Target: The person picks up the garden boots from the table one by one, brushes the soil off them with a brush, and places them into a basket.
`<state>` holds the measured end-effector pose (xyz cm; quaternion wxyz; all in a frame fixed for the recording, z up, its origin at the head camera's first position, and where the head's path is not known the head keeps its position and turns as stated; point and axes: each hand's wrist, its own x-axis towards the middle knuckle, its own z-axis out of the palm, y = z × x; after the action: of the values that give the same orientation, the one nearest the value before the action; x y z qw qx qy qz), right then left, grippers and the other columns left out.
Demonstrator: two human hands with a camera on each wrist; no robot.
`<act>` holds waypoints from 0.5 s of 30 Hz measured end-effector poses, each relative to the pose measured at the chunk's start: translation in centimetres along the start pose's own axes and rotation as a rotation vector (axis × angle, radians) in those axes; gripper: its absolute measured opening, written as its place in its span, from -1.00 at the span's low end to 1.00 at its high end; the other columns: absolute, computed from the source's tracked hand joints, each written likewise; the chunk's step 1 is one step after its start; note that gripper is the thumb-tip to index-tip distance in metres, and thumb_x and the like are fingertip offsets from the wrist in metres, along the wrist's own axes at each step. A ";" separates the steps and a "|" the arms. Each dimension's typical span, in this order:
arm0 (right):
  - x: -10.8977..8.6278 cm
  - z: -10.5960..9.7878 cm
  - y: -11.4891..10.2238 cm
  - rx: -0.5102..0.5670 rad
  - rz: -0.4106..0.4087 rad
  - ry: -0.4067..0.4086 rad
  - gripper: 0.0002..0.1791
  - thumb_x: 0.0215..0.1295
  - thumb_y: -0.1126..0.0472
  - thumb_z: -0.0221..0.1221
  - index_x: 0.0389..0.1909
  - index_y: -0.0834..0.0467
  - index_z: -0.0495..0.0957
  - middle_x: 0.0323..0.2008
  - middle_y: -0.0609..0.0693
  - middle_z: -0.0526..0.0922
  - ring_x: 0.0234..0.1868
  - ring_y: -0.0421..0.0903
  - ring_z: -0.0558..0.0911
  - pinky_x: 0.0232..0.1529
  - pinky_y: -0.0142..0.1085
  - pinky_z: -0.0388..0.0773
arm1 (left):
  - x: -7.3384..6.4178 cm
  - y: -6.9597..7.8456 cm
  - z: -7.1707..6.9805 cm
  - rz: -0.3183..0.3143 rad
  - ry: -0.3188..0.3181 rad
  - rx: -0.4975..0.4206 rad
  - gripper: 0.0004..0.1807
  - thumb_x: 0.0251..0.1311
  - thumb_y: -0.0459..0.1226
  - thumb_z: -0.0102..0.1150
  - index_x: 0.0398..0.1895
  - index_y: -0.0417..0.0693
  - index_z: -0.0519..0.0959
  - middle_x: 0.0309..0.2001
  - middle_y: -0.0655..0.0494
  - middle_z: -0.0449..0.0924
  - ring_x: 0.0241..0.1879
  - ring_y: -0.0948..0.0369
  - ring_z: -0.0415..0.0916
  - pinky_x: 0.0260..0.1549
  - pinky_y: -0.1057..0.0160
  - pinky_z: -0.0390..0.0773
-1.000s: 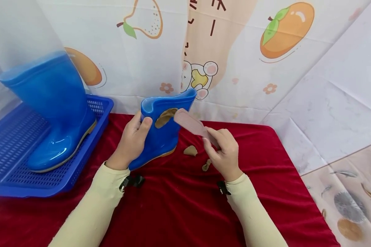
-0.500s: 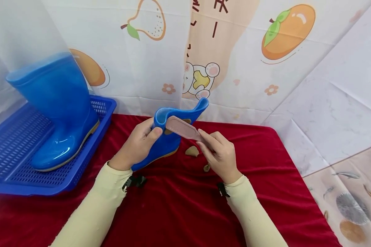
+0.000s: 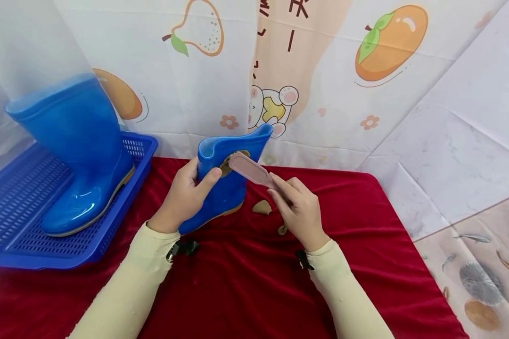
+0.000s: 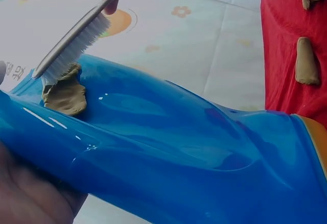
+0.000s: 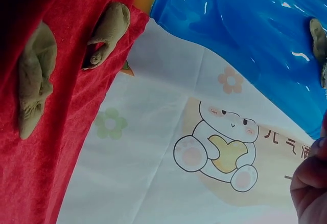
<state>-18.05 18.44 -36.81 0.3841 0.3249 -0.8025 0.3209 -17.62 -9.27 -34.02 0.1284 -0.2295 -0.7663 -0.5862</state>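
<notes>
My left hand (image 3: 184,195) grips a blue rain boot (image 3: 225,193) by the shaft below its opening, thumb on the near side. The rim is squeezed into a fold. On the shaft sticks a brown, clay-like patch (image 4: 66,96). My right hand (image 3: 301,212) holds a brush (image 3: 250,169) by its handle, pinkish back facing up. In the left wrist view the white bristles (image 4: 76,50) meet the patch at its upper end. The right wrist view catches only part of the right hand at its right edge.
Two loose brown clay lumps, a larger one (image 3: 261,207) and a smaller one (image 3: 282,230), lie on the red cloth (image 3: 246,292) beside the boot. At the left a second blue boot (image 3: 85,136) stands in a blue basket (image 3: 151,146). A printed curtain (image 3: 186,94) hangs behind.
The held boot swung right and tipped, then came back left and more upright. The brush head moved left along the patch, dipping and rising again. The loose lumps stayed put.
</notes>
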 end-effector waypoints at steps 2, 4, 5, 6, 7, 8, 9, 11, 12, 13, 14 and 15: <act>0.0 0.0 0.0 0.000 0.018 -0.010 -0.52 0.24 0.30 0.44 0.20 0.12 0.69 -0.43 -0.03 0.56 -0.51 -0.21 0.39 -0.56 -0.39 0.32 | 0.0 -0.1 0.0 -0.013 0.017 -0.015 -0.42 0.55 -0.04 0.06 0.46 -0.17 0.35 0.33 -0.15 0.54 0.25 -0.17 0.55 0.26 -0.32 0.45; 0.0 0.0 0.0 0.001 0.029 -0.014 -0.53 0.25 0.30 0.44 0.20 0.11 0.69 -0.43 -0.04 0.56 -0.51 -0.21 0.38 -0.55 -0.38 0.31 | 0.1 -0.1 0.0 -0.018 0.028 -0.024 -0.42 0.56 -0.05 0.05 0.47 -0.17 0.34 0.34 -0.15 0.53 0.26 -0.16 0.54 0.28 -0.31 0.43; 0.0 0.0 0.0 0.000 0.031 -0.014 -0.53 0.25 0.30 0.44 0.20 0.11 0.69 -0.43 -0.04 0.56 -0.51 -0.21 0.38 -0.55 -0.38 0.31 | 0.1 -0.2 -0.1 -0.019 0.033 -0.027 -0.42 0.56 -0.06 0.04 0.47 -0.17 0.33 0.34 -0.15 0.53 0.27 -0.16 0.54 0.29 -0.31 0.42; -0.1 0.0 0.0 0.001 0.033 -0.014 -0.53 0.25 0.30 0.43 0.20 0.10 0.69 -0.42 -0.04 0.56 -0.50 -0.22 0.37 -0.55 -0.38 0.31 | 0.1 -0.2 -0.1 -0.020 0.037 -0.028 -0.43 0.56 -0.06 0.04 0.48 -0.17 0.33 0.34 -0.14 0.53 0.27 -0.15 0.53 0.29 -0.31 0.42; -0.1 0.0 0.1 0.001 0.033 -0.014 -0.53 0.25 0.30 0.44 0.20 0.10 0.69 -0.42 -0.04 0.56 -0.50 -0.22 0.37 -0.55 -0.39 0.31 | 0.2 -0.3 -0.1 -0.022 0.041 -0.029 -0.43 0.56 -0.07 0.04 0.48 -0.17 0.32 0.35 -0.13 0.52 0.28 -0.14 0.53 0.29 -0.30 0.43; -0.1 0.0 0.1 0.000 0.031 -0.011 -0.53 0.24 0.30 0.44 0.20 0.10 0.69 -0.43 -0.03 0.56 -0.51 -0.22 0.37 -0.55 -0.39 0.30 | 0.2 -0.4 -0.1 -0.023 0.045 -0.029 -0.43 0.57 -0.07 0.03 0.48 -0.17 0.32 0.35 -0.12 0.52 0.28 -0.13 0.53 0.30 -0.30 0.43; -0.1 0.1 0.1 -0.002 0.028 -0.010 -0.52 0.24 0.31 0.44 0.20 0.10 0.69 -0.43 -0.03 0.56 -0.51 -0.22 0.37 -0.55 -0.39 0.30 | 0.2 -0.4 0.0 -0.023 0.049 -0.031 -0.43 0.57 -0.07 0.03 0.48 -0.17 0.32 0.35 -0.12 0.52 0.28 -0.13 0.52 0.31 -0.30 0.42; -0.1 0.1 0.1 -0.001 0.016 -0.004 -0.52 0.22 0.33 0.45 0.20 0.12 0.69 -0.44 -0.03 0.57 -0.52 -0.23 0.37 -0.55 -0.40 0.31 | 0.2 -0.5 0.0 -0.027 0.053 -0.033 -0.42 0.57 -0.06 0.03 0.49 -0.16 0.31 0.35 -0.12 0.52 0.29 -0.12 0.52 0.31 -0.29 0.42; -0.2 0.2 0.2 0.004 0.009 0.000 -0.52 0.22 0.33 0.45 0.19 0.13 0.69 -0.44 -0.02 0.57 -0.52 -0.22 0.37 -0.55 -0.41 0.31 | 0.1 -0.4 0.1 -0.029 0.053 -0.034 -0.42 0.56 -0.06 0.03 0.49 -0.16 0.31 0.36 -0.12 0.51 0.29 -0.12 0.52 0.31 -0.29 0.41; -0.2 0.2 0.1 0.011 0.000 0.003 -0.52 0.21 0.35 0.45 0.19 0.14 0.69 -0.45 -0.02 0.57 -0.53 -0.22 0.37 -0.55 -0.41 0.31 | 0.1 -0.4 0.2 -0.028 0.051 -0.037 -0.41 0.56 -0.05 0.03 0.49 -0.16 0.31 0.35 -0.13 0.51 0.29 -0.13 0.52 0.31 -0.29 0.41; -0.2 0.2 0.2 0.020 -0.012 0.005 -0.52 0.21 0.35 0.45 0.18 0.16 0.69 -0.45 -0.02 0.57 -0.53 -0.22 0.37 -0.56 -0.41 0.31 | 0.1 -0.4 0.2 -0.026 0.048 -0.037 -0.41 0.56 -0.05 0.04 0.48 -0.17 0.32 0.35 -0.13 0.52 0.28 -0.13 0.53 0.31 -0.29 0.42; -0.2 0.1 0.1 0.029 -0.024 0.006 -0.53 0.21 0.35 0.44 0.18 0.17 0.69 -0.44 -0.02 0.57 -0.54 -0.22 0.38 -0.56 -0.42 0.31 | 0.1 -0.4 0.3 -0.022 0.046 -0.039 -0.42 0.55 -0.05 0.05 0.46 -0.18 0.33 0.33 -0.13 0.53 0.26 -0.13 0.54 0.29 -0.28 0.44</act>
<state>-18.14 18.46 -37.04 0.3854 0.3392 -0.7926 0.3288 -17.85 -9.02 -34.38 0.1350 -0.2100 -0.7540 -0.6076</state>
